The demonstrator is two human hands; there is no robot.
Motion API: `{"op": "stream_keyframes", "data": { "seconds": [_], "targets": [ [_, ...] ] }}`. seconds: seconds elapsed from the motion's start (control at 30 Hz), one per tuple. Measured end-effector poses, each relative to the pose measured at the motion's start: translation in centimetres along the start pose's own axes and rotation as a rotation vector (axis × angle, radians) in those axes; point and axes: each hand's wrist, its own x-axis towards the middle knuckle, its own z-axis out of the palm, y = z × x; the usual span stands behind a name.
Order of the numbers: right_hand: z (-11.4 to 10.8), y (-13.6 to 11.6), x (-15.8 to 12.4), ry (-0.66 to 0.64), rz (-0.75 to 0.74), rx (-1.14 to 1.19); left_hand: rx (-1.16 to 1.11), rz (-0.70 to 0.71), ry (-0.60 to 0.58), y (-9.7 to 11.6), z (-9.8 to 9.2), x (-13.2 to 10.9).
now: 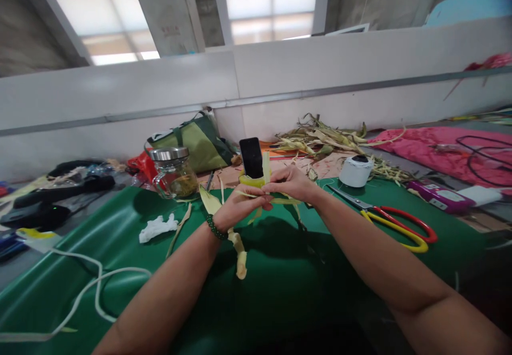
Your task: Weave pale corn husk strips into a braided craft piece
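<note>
Pale yellow-green corn husk strips (266,168) are pinched between my two hands, which meet above the green mat (276,296). My left hand (241,205), below a green bead bracelet (216,228), has its fingers closed on the husk. From the other side, my right hand (294,183) grips it with thumb and fingers together. One strip end stands upright; others stick out beneath the fingers. Loose husk pieces (239,248) lie by my left wrist. Just behind my hands a black phone (251,156) leans upright in a yellow holder (250,181), partly hidden.
Red-and-yellow-handled scissors (394,227) and a white spool-like object (356,172) lie right. Left are a glass jar mug (176,176), crumpled tissue (158,229) and a white cable (98,275). Behind stand a green bag (200,144) and a husk pile (320,136).
</note>
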Motion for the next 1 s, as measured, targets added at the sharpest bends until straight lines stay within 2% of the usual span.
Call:
{"op": "stream_keyframes", "data": {
  "seconds": [0.1,0.2,0.27,0.33,0.37,0.4,0.47,0.53,0.57,0.7,0.83,0.93,1.0],
  "targets": [
    [0.0,-0.1,0.0,0.009,-0.013,0.007,0.041,0.021,-0.054,0.2,-0.1,-0.2],
    [-0.2,0.1,0.1,0.098,-0.031,0.031,0.014,0.022,-0.067,0.2,-0.3,-0.2],
    [-0.3,0.1,0.1,0.286,-0.058,0.038,-0.053,-0.031,0.009,-0.1,-0.5,0.1],
    [-0.3,-0.1,-0.2,0.543,-0.100,-0.006,-0.195,-0.123,0.160,-0.5,-0.6,0.5],
    [-0.2,-0.2,-0.3,0.628,-0.124,-0.051,-0.299,-0.161,0.227,-0.7,-0.7,0.7],
    [-0.1,-0.4,-0.5,0.650,-0.146,-0.112,-0.401,-0.174,0.263,-0.8,-0.7,0.8],
    [0.4,-0.6,-0.8,0.515,-0.186,-0.263,-0.583,-0.173,0.287,-0.9,-0.7,1.0],
    [1.1,-0.6,-0.8,0.363,-0.203,-0.396,-0.717,-0.153,0.254,-0.7,-0.7,0.9],
    [1.4,-0.5,-0.7,0.327,-0.199,-0.441,-0.758,-0.141,0.230,-0.5,-0.7,0.8],
    [1.7,0.4,-0.1,0.314,-0.164,-0.495,-0.793,-0.094,0.144,0.0,-1.3,0.6],
    [1.1,0.6,-0.1,0.351,-0.219,-0.513,-0.724,-0.154,0.071,-0.2,-2.2,0.7],
    [1.2,-0.2,-0.5,0.429,-0.277,-0.519,-0.562,-0.150,0.191,-0.8,-2.2,1.0],
    [1.9,-0.7,-0.8,0.422,-0.248,-0.479,-0.483,-0.097,0.282,-1.1,-1.7,1.2]
  ]
}}
